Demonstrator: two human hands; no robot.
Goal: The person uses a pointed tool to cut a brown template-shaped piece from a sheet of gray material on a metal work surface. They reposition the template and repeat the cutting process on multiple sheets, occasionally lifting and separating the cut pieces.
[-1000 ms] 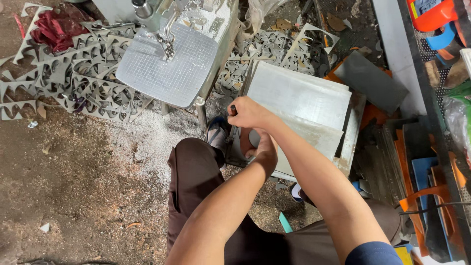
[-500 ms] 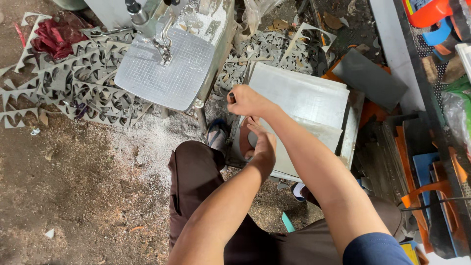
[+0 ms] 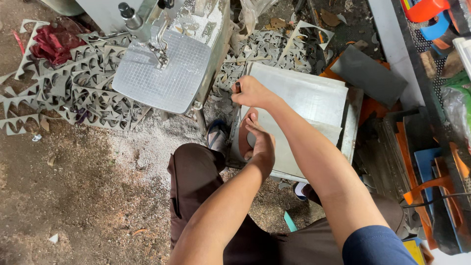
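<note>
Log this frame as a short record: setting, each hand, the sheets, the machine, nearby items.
setting: dirt floor workshop, seen from above
left hand: fingers flat on a reddish template lying on the sheets
right hand: closed on a dark marker, tip at the top sheet's upper left corner
sheets: grey stack, lying flat
machine: gridded metal table, left of the sheets
offcuts: grey cut-out scraps piled on the floor
red cloth: on the offcuts, upper left
</note>
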